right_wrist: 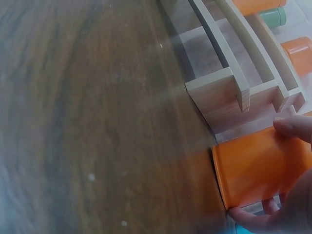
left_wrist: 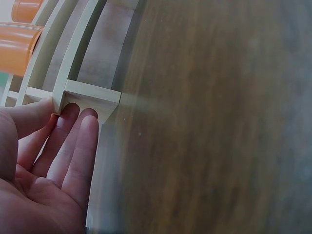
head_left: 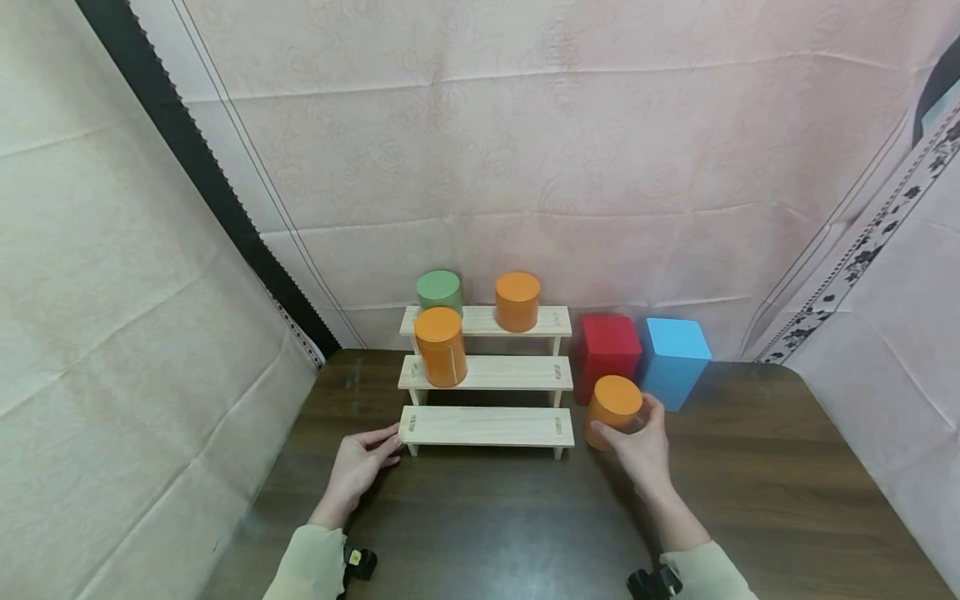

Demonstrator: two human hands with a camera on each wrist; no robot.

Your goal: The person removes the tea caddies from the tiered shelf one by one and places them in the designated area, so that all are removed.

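A pale wooden three-step display rack (head_left: 486, 426) stands on the table. My left hand (head_left: 363, 468) pinches the left end of its lowest step, thumb on the edge and fingers underneath, as the left wrist view shows. To the right of the rack, my right hand (head_left: 640, 442) grips an orange canister (head_left: 604, 412), which stands upright by the lowest step's right end. The thumb lies on its near side, and other fingers wrap the right. One orange canister (head_left: 441, 354) sits on the middle step at left. On the top step are a green canister (head_left: 439, 289) and another orange canister (head_left: 517, 304).
Just behind the gripped canister stand a red box (head_left: 609, 350) and a blue box (head_left: 673, 358), side by side. The dark wooden table (head_left: 480, 525) ends at pale hanging cloth (head_left: 570, 167) behind and on both sides.
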